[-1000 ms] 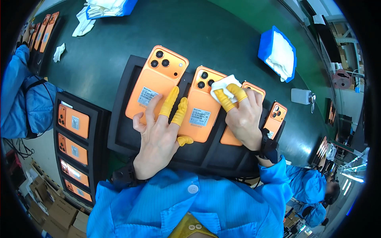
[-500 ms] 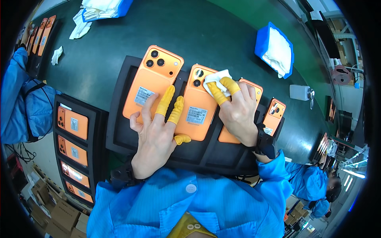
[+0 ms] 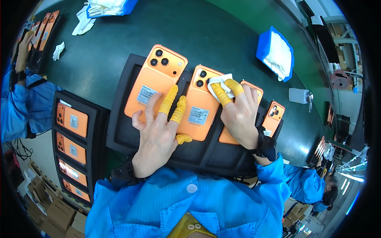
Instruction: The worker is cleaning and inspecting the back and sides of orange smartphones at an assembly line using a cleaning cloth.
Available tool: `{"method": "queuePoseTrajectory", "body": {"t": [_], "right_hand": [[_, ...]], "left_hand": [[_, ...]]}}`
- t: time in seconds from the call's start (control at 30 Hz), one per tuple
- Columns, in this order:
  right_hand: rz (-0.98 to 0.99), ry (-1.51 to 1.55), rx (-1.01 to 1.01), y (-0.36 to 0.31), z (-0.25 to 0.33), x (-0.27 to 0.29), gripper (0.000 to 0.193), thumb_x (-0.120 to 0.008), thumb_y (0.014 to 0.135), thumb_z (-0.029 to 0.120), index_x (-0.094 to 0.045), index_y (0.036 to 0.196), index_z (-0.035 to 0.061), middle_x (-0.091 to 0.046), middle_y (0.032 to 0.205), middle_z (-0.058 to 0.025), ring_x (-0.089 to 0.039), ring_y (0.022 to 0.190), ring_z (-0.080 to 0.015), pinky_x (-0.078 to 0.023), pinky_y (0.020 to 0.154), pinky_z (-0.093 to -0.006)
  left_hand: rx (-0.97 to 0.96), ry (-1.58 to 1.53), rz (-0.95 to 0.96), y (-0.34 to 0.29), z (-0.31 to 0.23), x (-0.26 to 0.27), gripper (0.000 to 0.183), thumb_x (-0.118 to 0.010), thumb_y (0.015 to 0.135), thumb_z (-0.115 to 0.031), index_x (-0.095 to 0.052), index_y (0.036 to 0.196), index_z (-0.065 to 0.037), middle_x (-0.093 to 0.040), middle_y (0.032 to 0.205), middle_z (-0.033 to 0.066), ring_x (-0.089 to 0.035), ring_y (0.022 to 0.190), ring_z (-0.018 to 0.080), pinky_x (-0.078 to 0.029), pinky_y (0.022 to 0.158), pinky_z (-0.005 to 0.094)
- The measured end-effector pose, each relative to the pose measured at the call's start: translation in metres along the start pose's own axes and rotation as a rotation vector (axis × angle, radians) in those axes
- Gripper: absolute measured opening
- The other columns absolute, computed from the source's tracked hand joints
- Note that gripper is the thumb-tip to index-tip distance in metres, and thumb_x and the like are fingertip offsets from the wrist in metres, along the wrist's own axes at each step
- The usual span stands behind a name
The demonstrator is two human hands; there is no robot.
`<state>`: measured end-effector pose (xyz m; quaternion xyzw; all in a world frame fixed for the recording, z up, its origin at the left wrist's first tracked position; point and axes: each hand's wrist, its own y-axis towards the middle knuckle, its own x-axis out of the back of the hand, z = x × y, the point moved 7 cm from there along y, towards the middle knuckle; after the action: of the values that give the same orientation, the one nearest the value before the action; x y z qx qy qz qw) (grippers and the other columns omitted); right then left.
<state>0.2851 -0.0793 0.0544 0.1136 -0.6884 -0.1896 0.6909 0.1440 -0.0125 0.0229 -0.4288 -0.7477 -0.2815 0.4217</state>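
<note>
My right hand (image 3: 240, 115), yellow finger cots on two fingers, pinches a folded white wiping cloth (image 3: 217, 87) against the upper right of an orange phone (image 3: 200, 97), by its camera lenses. That phone lies back up in a black foam tray (image 3: 131, 137), a printed label on its back. My left hand (image 3: 154, 139) lies with fingers spread along the phone's left side, finger cots on the index finger, middle finger and thumb; the thumb is at the lower edge. Left of it a second orange phone (image 3: 158, 75) lies tilted in the tray. A third orange phone (image 3: 228, 136) is partly hidden under my right hand.
A smaller-looking orange phone (image 3: 274, 115) sits at the tray's right end. Another black tray (image 3: 93, 154) with several phones stands at left. Blue bins of white cloths (image 3: 262, 47) and a clear bottle (image 3: 298, 95) stand on the green table (image 3: 222, 43). A co-worker's sleeve (image 3: 35, 105) shows at far left.
My right hand and the cloth have shifted slightly right and down, uncovering more of the lenses. My left hand stays put. At far left, the co-worker's arm has come up to the phones there.
</note>
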Motion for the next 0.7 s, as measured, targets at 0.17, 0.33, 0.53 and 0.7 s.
{"method": "queuePoseTrajectory", "body": {"t": [0.17, 0.33, 0.53, 0.7], "right_hand": [[0.021, 0.001, -0.006, -0.004, 0.005, 0.001, 0.028, -0.064, 0.061, -0.001, -0.069, 0.088, -0.0002, -0.059, 0.096, -0.0138, -0.053, 0.082, -0.0260, -0.039, 0.070, -0.0364], [-0.003, 0.000, -0.005, 0.001, 0.004, 0.004, 0.028, -0.065, 0.060, 0.000, -0.069, 0.088, -0.0002, -0.059, 0.096, -0.0133, -0.053, 0.081, -0.0260, -0.039, 0.069, -0.0367], [-0.016, 0.081, 0.074, -0.010, 0.011, -0.005, 0.030, -0.064, 0.060, 0.002, -0.070, 0.090, 0.0022, -0.058, 0.097, -0.0125, -0.052, 0.081, -0.0254, -0.039, 0.068, -0.0362], [-0.015, 0.005, -0.005, -0.013, -0.001, 0.001, 0.034, -0.065, 0.061, 0.002, -0.070, 0.094, 0.0056, -0.059, 0.098, -0.0111, -0.054, 0.084, -0.0254, -0.039, 0.070, -0.0374]], "left_hand": [[-0.008, -0.005, -0.041, -0.001, 0.000, 0.001, 0.029, -0.077, 0.061, -0.011, -0.067, 0.085, 0.001, -0.052, 0.107, 0.0174, -0.027, 0.129, 0.0350, -0.018, 0.084, 0.0506], [-0.010, -0.004, -0.022, -0.001, 0.000, -0.001, 0.025, -0.078, 0.061, -0.013, -0.067, 0.079, 0.000, -0.052, 0.098, 0.0156, -0.027, 0.129, 0.0352, -0.019, 0.083, 0.0504], [-0.004, -0.001, -0.056, 0.001, 0.001, 0.001, 0.023, -0.078, 0.060, -0.013, -0.066, 0.075, 0.000, -0.051, 0.093, 0.0146, -0.029, 0.127, 0.0356, -0.019, 0.082, 0.0496], [-0.017, -0.005, -0.045, -0.001, 0.000, -0.001, 0.025, -0.078, 0.059, -0.011, -0.067, 0.079, 0.001, -0.051, 0.094, 0.0150, -0.028, 0.128, 0.0347, -0.019, 0.081, 0.0492]]}}
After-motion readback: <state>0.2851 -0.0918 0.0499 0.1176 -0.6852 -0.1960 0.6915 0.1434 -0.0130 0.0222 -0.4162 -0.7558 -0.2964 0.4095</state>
